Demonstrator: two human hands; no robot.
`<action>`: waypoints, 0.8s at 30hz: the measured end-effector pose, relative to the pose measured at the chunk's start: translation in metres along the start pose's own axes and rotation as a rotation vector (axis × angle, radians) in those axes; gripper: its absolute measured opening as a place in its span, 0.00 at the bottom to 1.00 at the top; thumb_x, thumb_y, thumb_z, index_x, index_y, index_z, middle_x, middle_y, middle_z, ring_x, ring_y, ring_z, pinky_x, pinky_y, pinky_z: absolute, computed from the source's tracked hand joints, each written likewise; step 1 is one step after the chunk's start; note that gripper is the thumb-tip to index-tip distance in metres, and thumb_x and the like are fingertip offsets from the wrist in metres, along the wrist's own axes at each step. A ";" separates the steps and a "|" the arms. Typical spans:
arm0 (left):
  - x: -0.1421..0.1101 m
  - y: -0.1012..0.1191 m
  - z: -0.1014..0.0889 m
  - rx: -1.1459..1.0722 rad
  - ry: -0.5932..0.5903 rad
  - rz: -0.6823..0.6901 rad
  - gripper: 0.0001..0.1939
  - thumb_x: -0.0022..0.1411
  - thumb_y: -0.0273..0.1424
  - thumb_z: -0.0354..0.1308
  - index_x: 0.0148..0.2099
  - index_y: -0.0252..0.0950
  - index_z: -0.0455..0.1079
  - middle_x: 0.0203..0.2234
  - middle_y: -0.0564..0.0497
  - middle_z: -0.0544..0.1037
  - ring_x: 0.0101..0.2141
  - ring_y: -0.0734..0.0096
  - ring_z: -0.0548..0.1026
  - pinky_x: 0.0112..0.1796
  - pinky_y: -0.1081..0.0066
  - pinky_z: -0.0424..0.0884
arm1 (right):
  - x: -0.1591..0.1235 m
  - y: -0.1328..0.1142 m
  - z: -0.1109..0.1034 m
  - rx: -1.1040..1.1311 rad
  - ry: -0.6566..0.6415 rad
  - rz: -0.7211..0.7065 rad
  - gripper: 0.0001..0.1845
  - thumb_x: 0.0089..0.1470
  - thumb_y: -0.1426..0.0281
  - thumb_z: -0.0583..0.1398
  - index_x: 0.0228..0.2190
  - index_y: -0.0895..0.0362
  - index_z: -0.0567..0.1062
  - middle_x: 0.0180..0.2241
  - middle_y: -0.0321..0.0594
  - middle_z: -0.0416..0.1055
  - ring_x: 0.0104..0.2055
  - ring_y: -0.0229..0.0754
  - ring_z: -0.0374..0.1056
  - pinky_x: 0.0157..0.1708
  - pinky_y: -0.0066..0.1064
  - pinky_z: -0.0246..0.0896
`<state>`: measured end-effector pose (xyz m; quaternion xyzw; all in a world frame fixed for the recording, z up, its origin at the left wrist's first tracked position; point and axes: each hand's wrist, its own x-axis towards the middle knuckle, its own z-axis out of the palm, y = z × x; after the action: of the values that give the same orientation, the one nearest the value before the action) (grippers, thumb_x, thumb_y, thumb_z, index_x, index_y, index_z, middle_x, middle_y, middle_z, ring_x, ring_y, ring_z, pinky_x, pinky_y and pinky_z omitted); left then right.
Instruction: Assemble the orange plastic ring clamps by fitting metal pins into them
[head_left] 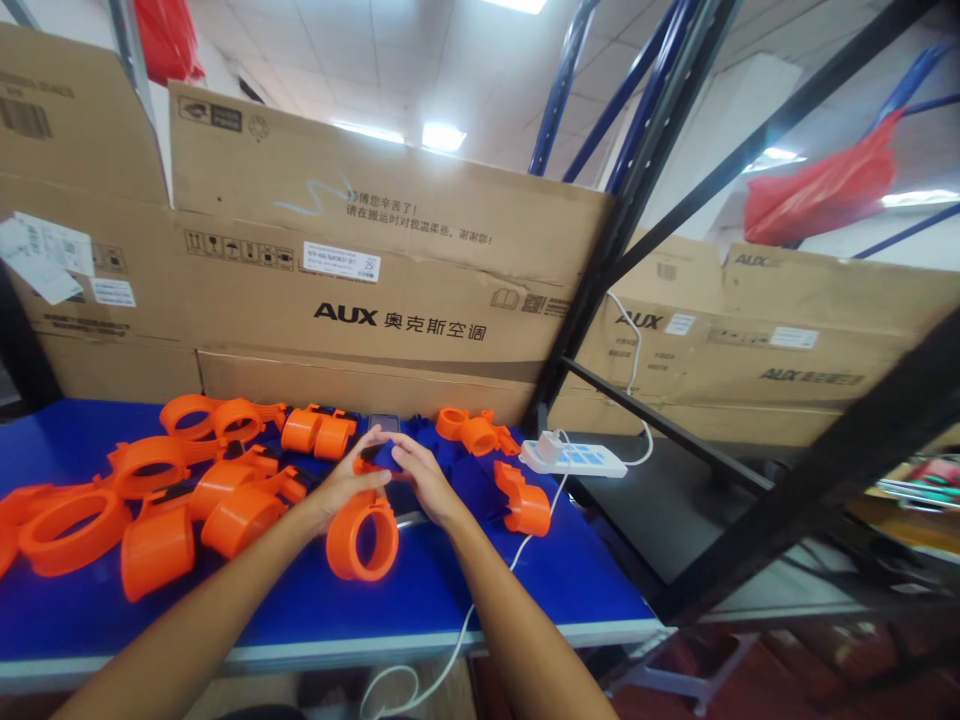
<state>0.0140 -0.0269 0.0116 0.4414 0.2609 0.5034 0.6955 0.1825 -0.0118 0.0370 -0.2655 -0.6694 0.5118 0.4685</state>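
Observation:
Above the middle of the blue table, my left hand (346, 482) is closed around the upper part of an orange plastic ring piece (337, 545). Its round loop hangs below my fingers, with the opening facing me. My right hand (426, 478) is closed at the same piece, its fingers pinching a small dark blue part (386, 456) at the top. How the blue part joins the orange one is hidden by my fingers. Close by on the right lies a single orange ring piece (527, 510), and dark blue pieces (474, 482) lie beside it.
Several orange ring pieces (157, 552) cover the table's left side. More orange rings (478, 434) sit at the back. A white power strip (574, 458) with a cable lies by the black rack post (581, 335). A large cardboard sheet (420, 260) stands behind the blue table (300, 615).

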 end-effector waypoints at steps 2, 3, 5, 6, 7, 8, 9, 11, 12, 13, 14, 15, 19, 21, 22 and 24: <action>0.002 -0.002 0.000 -0.004 0.006 -0.012 0.46 0.49 0.33 0.74 0.68 0.42 0.60 0.33 0.46 0.80 0.26 0.60 0.82 0.30 0.64 0.78 | 0.000 0.001 0.003 0.014 0.051 0.004 0.21 0.60 0.53 0.59 0.49 0.50 0.75 0.48 0.40 0.75 0.49 0.47 0.71 0.40 0.34 0.71; 0.003 -0.002 -0.001 -0.006 0.012 -0.011 0.46 0.49 0.33 0.75 0.67 0.42 0.60 0.35 0.45 0.81 0.29 0.57 0.83 0.31 0.62 0.79 | 0.001 0.003 0.004 0.015 0.086 0.001 0.20 0.59 0.53 0.60 0.48 0.50 0.74 0.46 0.40 0.75 0.46 0.46 0.72 0.39 0.33 0.71; 0.007 -0.003 -0.001 -0.008 0.029 -0.003 0.45 0.48 0.35 0.76 0.65 0.41 0.62 0.39 0.42 0.81 0.31 0.54 0.83 0.33 0.60 0.80 | 0.002 0.006 0.007 0.014 0.140 -0.010 0.19 0.57 0.54 0.62 0.46 0.51 0.73 0.40 0.39 0.75 0.41 0.43 0.72 0.37 0.31 0.70; 0.009 -0.004 -0.001 -0.007 0.041 0.002 0.43 0.48 0.37 0.75 0.64 0.40 0.64 0.39 0.42 0.81 0.30 0.54 0.83 0.33 0.59 0.80 | 0.002 0.008 0.008 0.010 0.154 -0.015 0.19 0.56 0.55 0.63 0.46 0.51 0.73 0.38 0.38 0.75 0.39 0.42 0.72 0.37 0.31 0.70; 0.010 -0.004 -0.001 -0.003 0.054 0.008 0.40 0.49 0.38 0.75 0.62 0.39 0.65 0.39 0.41 0.81 0.30 0.54 0.83 0.33 0.59 0.80 | 0.003 0.009 0.008 0.006 0.162 -0.020 0.19 0.56 0.55 0.64 0.45 0.51 0.72 0.36 0.37 0.74 0.38 0.41 0.71 0.37 0.31 0.69; 0.011 -0.005 -0.001 0.005 0.069 0.014 0.37 0.50 0.39 0.74 0.60 0.38 0.67 0.39 0.41 0.81 0.29 0.55 0.83 0.32 0.59 0.80 | 0.003 0.011 0.008 0.002 0.165 -0.024 0.19 0.55 0.56 0.65 0.44 0.51 0.72 0.34 0.36 0.73 0.36 0.41 0.71 0.37 0.31 0.69; 0.012 -0.006 -0.001 0.017 0.082 0.021 0.35 0.51 0.39 0.73 0.59 0.37 0.68 0.38 0.42 0.82 0.29 0.55 0.83 0.32 0.60 0.80 | 0.004 0.012 0.008 0.001 0.166 -0.029 0.19 0.55 0.56 0.65 0.43 0.51 0.71 0.33 0.35 0.72 0.36 0.40 0.70 0.37 0.31 0.69; 0.012 -0.006 -0.001 0.042 0.096 0.034 0.32 0.53 0.38 0.72 0.57 0.36 0.69 0.37 0.42 0.82 0.28 0.55 0.83 0.31 0.60 0.80 | 0.005 0.013 0.008 0.006 0.159 -0.039 0.18 0.54 0.56 0.66 0.42 0.51 0.70 0.32 0.34 0.71 0.35 0.39 0.69 0.36 0.30 0.68; 0.012 -0.006 -0.001 0.051 0.096 0.038 0.31 0.53 0.37 0.72 0.57 0.36 0.69 0.36 0.42 0.82 0.28 0.55 0.83 0.31 0.60 0.80 | 0.005 0.014 0.007 0.010 0.153 -0.044 0.18 0.54 0.56 0.66 0.41 0.51 0.70 0.32 0.34 0.71 0.34 0.39 0.69 0.36 0.30 0.68; 0.012 -0.006 -0.001 0.057 0.092 0.040 0.31 0.54 0.37 0.71 0.57 0.36 0.69 0.36 0.42 0.82 0.28 0.54 0.83 0.31 0.60 0.80 | 0.006 0.014 0.006 0.011 0.148 -0.048 0.18 0.53 0.56 0.66 0.41 0.51 0.70 0.32 0.34 0.71 0.34 0.39 0.69 0.36 0.30 0.68; 0.012 -0.007 -0.001 0.060 0.087 0.042 0.31 0.54 0.36 0.71 0.58 0.35 0.69 0.36 0.42 0.82 0.28 0.54 0.83 0.31 0.60 0.80 | 0.006 0.014 0.006 0.007 0.143 -0.049 0.18 0.53 0.56 0.66 0.41 0.52 0.70 0.32 0.34 0.71 0.34 0.39 0.69 0.36 0.30 0.67; 0.012 -0.007 -0.001 0.060 0.084 0.043 0.31 0.54 0.36 0.70 0.58 0.35 0.68 0.36 0.42 0.82 0.28 0.54 0.83 0.31 0.60 0.80 | 0.006 0.014 0.005 -0.004 0.141 -0.045 0.19 0.54 0.56 0.66 0.41 0.52 0.70 0.33 0.34 0.72 0.35 0.39 0.70 0.36 0.30 0.67; 0.015 -0.006 -0.004 0.043 0.125 0.052 0.30 0.53 0.36 0.70 0.56 0.33 0.68 0.36 0.41 0.82 0.25 0.57 0.82 0.28 0.62 0.79 | 0.007 0.015 0.004 -0.071 0.144 -0.001 0.20 0.57 0.52 0.63 0.44 0.52 0.73 0.37 0.38 0.76 0.36 0.41 0.72 0.35 0.30 0.67; 0.018 -0.004 -0.008 0.006 0.155 0.071 0.30 0.55 0.37 0.68 0.57 0.33 0.67 0.36 0.39 0.83 0.24 0.59 0.81 0.27 0.62 0.79 | 0.009 0.016 0.002 -0.077 0.155 0.002 0.21 0.58 0.52 0.61 0.45 0.53 0.74 0.40 0.40 0.77 0.38 0.42 0.73 0.35 0.30 0.66; 0.019 -0.002 -0.011 -0.023 0.169 0.088 0.30 0.56 0.38 0.67 0.58 0.33 0.66 0.38 0.38 0.83 0.24 0.59 0.81 0.27 0.62 0.79 | 0.010 0.018 0.000 -0.078 0.180 -0.009 0.21 0.58 0.51 0.61 0.45 0.53 0.74 0.40 0.41 0.78 0.39 0.43 0.74 0.34 0.30 0.66; 0.020 0.003 -0.015 -0.097 0.195 0.133 0.30 0.59 0.40 0.63 0.60 0.35 0.64 0.41 0.37 0.82 0.25 0.61 0.81 0.28 0.62 0.79 | 0.012 0.019 -0.006 -0.105 0.280 -0.046 0.20 0.61 0.52 0.58 0.45 0.54 0.74 0.40 0.43 0.78 0.39 0.44 0.74 0.34 0.31 0.66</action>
<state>0.0074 -0.0022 0.0086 0.3724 0.2726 0.6011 0.6525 0.1805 0.0073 0.0234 -0.3428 -0.6294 0.4231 0.5544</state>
